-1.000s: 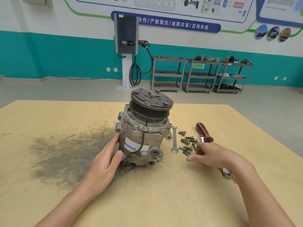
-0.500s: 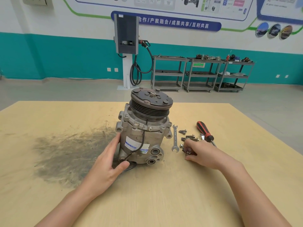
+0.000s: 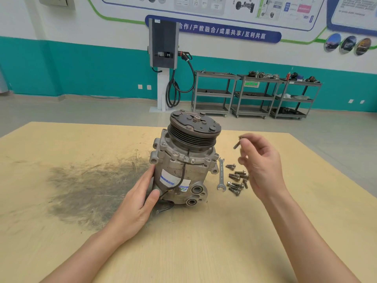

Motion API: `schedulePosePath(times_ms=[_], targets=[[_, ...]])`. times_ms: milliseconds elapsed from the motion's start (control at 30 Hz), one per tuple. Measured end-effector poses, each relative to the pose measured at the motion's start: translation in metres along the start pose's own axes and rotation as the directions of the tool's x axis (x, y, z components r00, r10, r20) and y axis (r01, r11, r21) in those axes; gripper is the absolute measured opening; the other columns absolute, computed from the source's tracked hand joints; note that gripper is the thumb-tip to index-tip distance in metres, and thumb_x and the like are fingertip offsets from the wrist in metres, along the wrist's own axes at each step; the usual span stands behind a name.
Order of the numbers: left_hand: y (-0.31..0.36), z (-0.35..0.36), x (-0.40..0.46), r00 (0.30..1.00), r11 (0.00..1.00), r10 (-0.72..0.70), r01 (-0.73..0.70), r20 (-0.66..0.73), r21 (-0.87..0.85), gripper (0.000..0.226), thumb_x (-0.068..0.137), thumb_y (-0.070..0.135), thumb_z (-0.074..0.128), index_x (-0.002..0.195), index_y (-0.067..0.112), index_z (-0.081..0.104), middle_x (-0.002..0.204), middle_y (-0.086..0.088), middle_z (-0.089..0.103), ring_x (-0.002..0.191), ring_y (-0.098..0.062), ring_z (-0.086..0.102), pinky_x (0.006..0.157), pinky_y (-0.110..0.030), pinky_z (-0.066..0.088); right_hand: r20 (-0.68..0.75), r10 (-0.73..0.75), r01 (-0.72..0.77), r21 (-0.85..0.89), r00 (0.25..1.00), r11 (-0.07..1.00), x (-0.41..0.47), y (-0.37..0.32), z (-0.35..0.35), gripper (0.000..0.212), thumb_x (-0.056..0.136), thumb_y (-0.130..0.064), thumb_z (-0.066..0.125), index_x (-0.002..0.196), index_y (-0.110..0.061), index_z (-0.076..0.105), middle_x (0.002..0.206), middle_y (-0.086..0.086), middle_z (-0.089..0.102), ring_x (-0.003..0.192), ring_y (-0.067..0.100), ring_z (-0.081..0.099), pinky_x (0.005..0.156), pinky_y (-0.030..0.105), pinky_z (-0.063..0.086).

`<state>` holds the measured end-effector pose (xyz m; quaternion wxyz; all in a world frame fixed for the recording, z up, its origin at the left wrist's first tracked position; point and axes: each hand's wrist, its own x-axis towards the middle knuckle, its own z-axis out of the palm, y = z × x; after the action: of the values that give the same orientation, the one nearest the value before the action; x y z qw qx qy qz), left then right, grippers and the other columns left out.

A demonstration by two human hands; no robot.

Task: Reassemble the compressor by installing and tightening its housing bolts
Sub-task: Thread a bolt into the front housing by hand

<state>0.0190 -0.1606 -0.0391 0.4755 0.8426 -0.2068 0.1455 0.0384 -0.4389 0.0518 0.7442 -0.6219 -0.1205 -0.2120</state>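
Observation:
The grey compressor (image 3: 183,160) stands on the wooden table (image 3: 204,242) with its ribbed pulley (image 3: 194,130) on top, leaning away from me. My left hand (image 3: 138,205) rests against its left side with straight fingers and the thumb near a black wire (image 3: 180,180). My right hand (image 3: 259,160) is raised to the right of the pulley and pinches one bolt (image 3: 237,144) between thumb and fingertips. Several loose bolts (image 3: 236,179) lie on the table below that hand, beside a small open-ended spanner (image 3: 221,174).
A dark greasy smear (image 3: 91,186) covers the table left of the compressor. Beyond the table stand a charging post (image 3: 163,58) and grey shelf carts (image 3: 255,94) against the teal wall. The red-handled screwdriver is hidden behind my right hand.
My right hand took a bolt from the pile and lifted it up toward the pulley. The left hand stays on the compressor's side.

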Motion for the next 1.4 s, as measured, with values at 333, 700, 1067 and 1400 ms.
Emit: schedulePosePath(times_ms=[333,700,1067,1400], targets=[[-0.001,0.004,0.002,0.995,0.998,-0.019,0.013,-0.095,-0.057,0.052,0.092,0.062,0.027,0.139,0.04,0.027,0.145,0.024,0.036,0.136,0.009,0.03,0.109,-0.009,0.023,0.073,0.116,-0.123,0.086,0.99,0.989,-0.003,0.013,0.024,0.011,0.075,-0.026,0.069,0.085,-0.021,0.067,0.073,-0.009,0.06,0.063,0.006,0.05,0.056,0.023,0.043],[-0.002,0.003,0.003,0.993,1.0,-0.015,0.014,-0.115,-0.017,0.054,0.091,0.063,0.026,0.14,0.038,0.027,0.141,0.028,0.035,0.134,0.013,0.029,0.109,-0.008,0.023,0.156,0.039,-0.043,0.026,0.987,0.999,-0.008,0.022,0.03,0.002,0.082,-0.026,0.07,0.083,-0.028,0.07,0.082,-0.009,0.066,0.068,0.004,0.055,0.056,0.018,0.044],[-0.003,0.003,0.003,0.99,1.0,-0.001,-0.001,-0.138,-0.012,0.052,0.092,0.062,0.027,0.139,0.038,0.029,0.138,0.032,0.035,0.131,0.017,0.029,0.105,-0.003,0.023,0.134,0.07,-0.066,-0.031,0.988,0.997,-0.018,0.029,0.03,0.013,0.091,-0.019,0.061,0.098,-0.022,0.072,0.098,0.001,0.071,0.085,0.015,0.056,0.075,0.027,0.045],[-0.002,0.004,0.004,0.99,1.0,-0.004,0.003,-0.141,-0.007,0.059,0.091,0.062,0.027,0.141,0.032,0.03,0.139,0.029,0.037,0.131,0.017,0.03,0.106,-0.005,0.024,0.091,0.111,-0.117,0.074,0.99,0.99,-0.02,0.026,0.038,0.01,0.093,-0.01,0.057,0.095,-0.012,0.067,0.077,-0.008,0.068,0.068,0.004,0.054,0.066,0.017,0.044]])
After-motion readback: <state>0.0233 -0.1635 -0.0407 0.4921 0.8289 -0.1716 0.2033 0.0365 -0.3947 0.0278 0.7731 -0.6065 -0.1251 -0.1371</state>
